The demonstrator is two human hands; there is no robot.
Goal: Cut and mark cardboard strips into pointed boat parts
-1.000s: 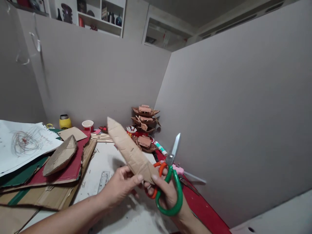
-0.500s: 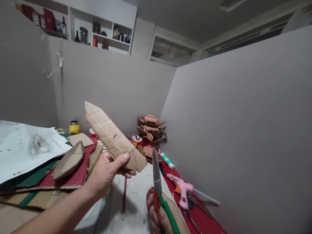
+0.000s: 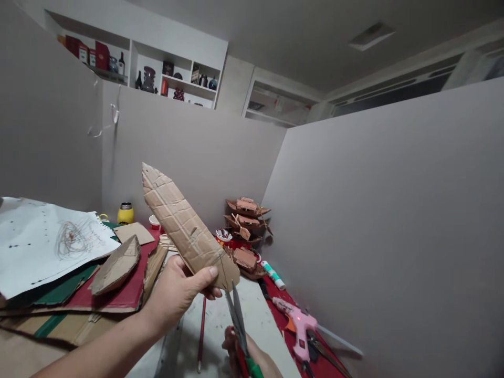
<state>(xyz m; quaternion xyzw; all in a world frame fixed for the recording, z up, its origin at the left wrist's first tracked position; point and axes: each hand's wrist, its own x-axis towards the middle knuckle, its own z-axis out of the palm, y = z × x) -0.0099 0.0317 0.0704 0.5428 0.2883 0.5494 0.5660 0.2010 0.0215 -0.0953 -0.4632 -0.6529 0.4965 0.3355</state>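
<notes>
Near its lower end, my left hand (image 3: 189,289) pinches a long cardboard piece (image 3: 185,220) between thumb and fingers. The piece is creased, pointed at its upper left end, and has pencil lines near the lower end. My right hand (image 3: 250,352) is closed on scissors (image 3: 239,320) with red and green handles. Their blades are slightly parted, tips at the lower edge of the cardboard. A red pencil (image 3: 202,336) lies on the white table surface below.
Stacked model boats (image 3: 246,220) stand at the back. A pink glue gun (image 3: 299,325) and a green-white tube (image 3: 273,275) lie at right. At left are a cardboard hull (image 3: 117,265), coloured sheets, drawn-on paper (image 3: 47,241) and a yellow jar (image 3: 125,213).
The scissors have moved left and tilted, their blades parting, with the tips now at the cardboard's lower edge. The camera view has tipped up a little.
</notes>
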